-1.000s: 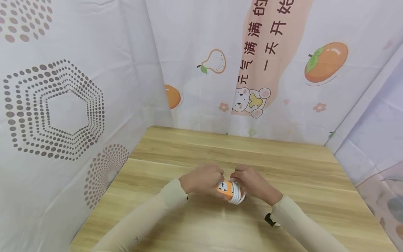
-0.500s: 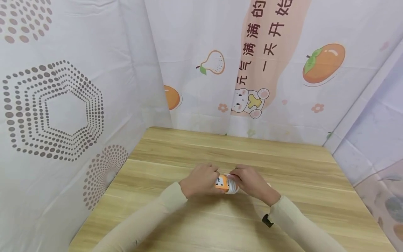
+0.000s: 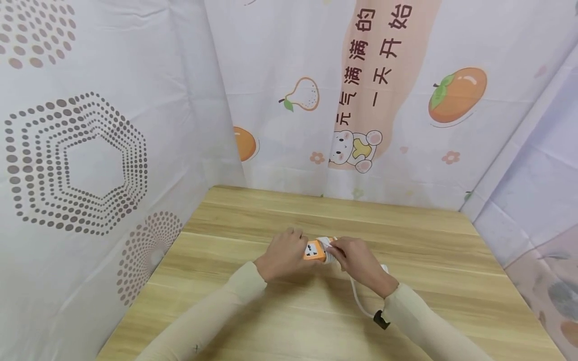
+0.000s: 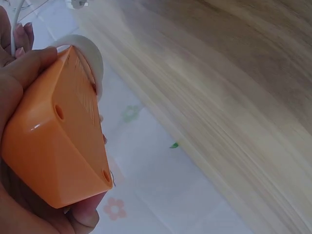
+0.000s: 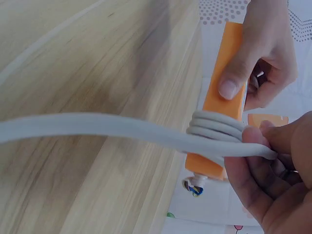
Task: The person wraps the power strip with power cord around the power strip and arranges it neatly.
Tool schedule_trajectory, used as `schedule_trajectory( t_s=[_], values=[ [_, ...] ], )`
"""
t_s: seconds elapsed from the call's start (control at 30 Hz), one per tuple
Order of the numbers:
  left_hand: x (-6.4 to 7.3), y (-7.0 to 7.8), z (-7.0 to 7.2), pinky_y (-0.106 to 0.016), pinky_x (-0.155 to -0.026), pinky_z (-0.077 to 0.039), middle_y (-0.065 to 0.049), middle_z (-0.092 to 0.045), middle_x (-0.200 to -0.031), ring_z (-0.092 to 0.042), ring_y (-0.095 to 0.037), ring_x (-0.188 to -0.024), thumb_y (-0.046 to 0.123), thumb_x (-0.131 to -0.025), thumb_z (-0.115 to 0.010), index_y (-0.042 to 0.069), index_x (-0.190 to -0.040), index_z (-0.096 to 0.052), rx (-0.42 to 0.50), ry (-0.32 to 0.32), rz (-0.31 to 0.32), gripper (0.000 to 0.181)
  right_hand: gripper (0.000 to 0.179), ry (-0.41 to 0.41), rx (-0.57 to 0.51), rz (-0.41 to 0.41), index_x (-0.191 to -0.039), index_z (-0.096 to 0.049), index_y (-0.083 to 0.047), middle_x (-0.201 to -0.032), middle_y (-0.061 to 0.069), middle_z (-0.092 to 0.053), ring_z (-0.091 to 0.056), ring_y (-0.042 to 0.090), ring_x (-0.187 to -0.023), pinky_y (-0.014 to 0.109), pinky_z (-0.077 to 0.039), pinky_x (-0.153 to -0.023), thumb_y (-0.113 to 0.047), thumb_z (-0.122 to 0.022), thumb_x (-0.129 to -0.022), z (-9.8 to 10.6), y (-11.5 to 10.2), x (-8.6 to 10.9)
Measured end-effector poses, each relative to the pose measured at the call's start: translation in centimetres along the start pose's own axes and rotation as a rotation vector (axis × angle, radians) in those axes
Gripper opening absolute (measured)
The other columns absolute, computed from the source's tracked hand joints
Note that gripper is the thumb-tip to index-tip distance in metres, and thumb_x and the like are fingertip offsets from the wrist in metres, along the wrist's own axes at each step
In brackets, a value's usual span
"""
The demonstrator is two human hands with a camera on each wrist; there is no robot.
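An orange power strip [image 3: 312, 249] with a white socket face is held above the table in my left hand [image 3: 283, 254], thumb along its side in the right wrist view. White cable [image 5: 217, 126] is wound several times round its other end. My right hand [image 3: 361, 261] pinches the cable's running part [image 5: 122, 126] between thumb and fingers, close beside the coils. From there the free cable [image 3: 356, 297] hangs toward the table. The left wrist view shows the strip's orange casing [image 4: 53, 131] close up, with screw holes.
The wood-grain table [image 3: 271, 326] lies beneath both hands. Printed white curtains [image 3: 280, 165] stand at the back and sides. A dark object [image 3: 381, 319] sits by the right cuff. Blue and yellow strands [image 5: 195, 187] poke out of the strip's end.
The strip and both hands have shifted a little up and left in the head view. The strip has turned, and a loose length of cable now shows below the right hand.
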State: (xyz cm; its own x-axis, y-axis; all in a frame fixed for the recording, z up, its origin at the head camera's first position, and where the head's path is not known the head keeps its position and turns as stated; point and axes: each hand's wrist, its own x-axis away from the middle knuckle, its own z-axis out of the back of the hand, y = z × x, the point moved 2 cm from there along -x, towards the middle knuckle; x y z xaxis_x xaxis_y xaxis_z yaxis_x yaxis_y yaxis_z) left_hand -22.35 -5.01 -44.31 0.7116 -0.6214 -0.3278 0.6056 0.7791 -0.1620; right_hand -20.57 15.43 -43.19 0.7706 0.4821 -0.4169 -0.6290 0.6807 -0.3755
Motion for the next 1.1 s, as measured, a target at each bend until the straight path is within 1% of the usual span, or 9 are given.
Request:
schedule_trajectory(
  t_s=[0.07,0.23,0.33,0.47,0.6,0.73,0.8,1.0,1.1],
  values=[
    [-0.06,-0.03,-0.01,-0.028,-0.052,-0.048,-0.002,-0.063,-0.084,-0.055,-0.017,-0.07,0.073,-0.087,-0.065,0.009,-0.097,-0.073,0.014,0.012,0.008,0.065,0.019,-0.014,-0.036,-0.024,-0.083,-0.072,-0.01,-0.063,-0.013,-0.05,-0.046,-0.006,-0.047,0.021,-0.043,-0.049,-0.014,-0.068,-0.101,0.04,0.07,0.0],
    [-0.14,-0.03,-0.09,-0.031,-0.054,-0.049,-0.006,-0.066,-0.092,-0.061,-0.022,-0.077,0.07,-0.091,-0.064,0.016,-0.13,-0.064,0.062,0.015,0.019,0.067,0.023,-0.034,-0.088,-0.062,-0.079,-0.068,-0.016,-0.062,-0.013,-0.05,-0.048,-0.004,-0.046,0.022,-0.044,-0.048,-0.016,-0.066,-0.102,0.08,0.15,0.05],
    [-0.17,-0.03,-0.08,-0.032,-0.055,-0.05,-0.007,-0.066,-0.094,-0.062,-0.023,-0.079,0.069,-0.092,-0.063,0.02,-0.138,-0.061,0.069,0.011,0.027,0.066,0.024,-0.038,-0.103,-0.073,-0.079,-0.066,-0.018,-0.063,-0.012,-0.051,-0.049,-0.003,-0.047,0.023,-0.044,-0.049,-0.016,-0.065,-0.103,0.13,0.13,0.09],
    [-0.28,0.02,-0.08,-0.031,-0.054,-0.049,-0.006,-0.065,-0.094,-0.061,-0.023,-0.078,0.067,-0.093,-0.062,0.02,-0.137,-0.062,0.064,0.015,0.035,0.064,0.023,-0.03,-0.119,-0.08,-0.08,-0.067,-0.018,-0.064,-0.012,-0.051,-0.049,-0.002,-0.048,0.023,-0.044,-0.05,-0.016,-0.065,-0.103,0.26,0.05,0.12],
    [-0.46,0.09,-0.2,-0.029,-0.049,-0.043,-0.004,-0.062,-0.09,-0.057,-0.021,-0.074,0.068,-0.093,-0.062,0.02,-0.137,-0.063,0.062,0.021,0.055,0.064,0.02,-0.021,-0.14,-0.083,-0.084,-0.07,-0.015,-0.064,-0.011,-0.052,-0.05,-0.002,-0.048,0.024,-0.044,-0.049,-0.015,-0.065,-0.103,0.37,0.02,0.11],
    [-0.49,0.12,-0.18,-0.028,-0.047,-0.039,-0.004,-0.061,-0.089,-0.054,-0.02,-0.071,0.069,-0.094,-0.06,0.021,-0.138,-0.063,0.074,0.017,0.07,0.066,0.017,-0.022,-0.167,-0.098,-0.089,-0.073,-0.01,-0.063,-0.011,-0.053,-0.051,0.0,-0.048,0.024,-0.044,-0.048,-0.014,-0.064,-0.103,0.34,-0.08,0.12],
    [-0.48,0.1,-0.09,-0.027,-0.048,-0.039,-0.004,-0.061,-0.089,-0.054,-0.019,-0.071,0.069,-0.094,-0.059,0.018,-0.136,-0.064,0.099,0.007,0.086,0.066,0.019,-0.025,-0.174,-0.112,-0.087,-0.072,-0.01,-0.062,-0.011,-0.053,-0.051,0.0,-0.048,0.024,-0.043,-0.047,-0.014,-0.064,-0.103,0.32,-0.13,0.2],
    [-0.41,-0.13,0.56,-0.026,-0.051,-0.039,0.0,-0.059,-0.083,-0.051,-0.015,-0.068,0.067,-0.095,-0.06,0.011,-0.104,-0.073,0.225,-0.012,0.176,0.059,0.023,-0.031,-0.208,-0.158,-0.08,-0.066,-0.015,-0.062,-0.01,-0.055,-0.055,0.003,-0.049,0.025,-0.043,-0.047,-0.014,-0.065,-0.103,0.35,-0.31,0.39],
    [-0.47,-0.21,0.76,-0.026,-0.051,-0.038,0.002,-0.054,-0.079,-0.048,-0.014,-0.065,0.067,-0.095,-0.06,0.012,-0.097,-0.071,0.266,0.001,0.201,0.057,0.023,-0.018,-0.225,-0.168,-0.08,-0.066,-0.014,-0.065,-0.009,-0.056,-0.059,0.01,-0.051,0.025,-0.044,-0.047,-0.013,-0.065,-0.103,0.46,-0.39,0.33]
  ],
)
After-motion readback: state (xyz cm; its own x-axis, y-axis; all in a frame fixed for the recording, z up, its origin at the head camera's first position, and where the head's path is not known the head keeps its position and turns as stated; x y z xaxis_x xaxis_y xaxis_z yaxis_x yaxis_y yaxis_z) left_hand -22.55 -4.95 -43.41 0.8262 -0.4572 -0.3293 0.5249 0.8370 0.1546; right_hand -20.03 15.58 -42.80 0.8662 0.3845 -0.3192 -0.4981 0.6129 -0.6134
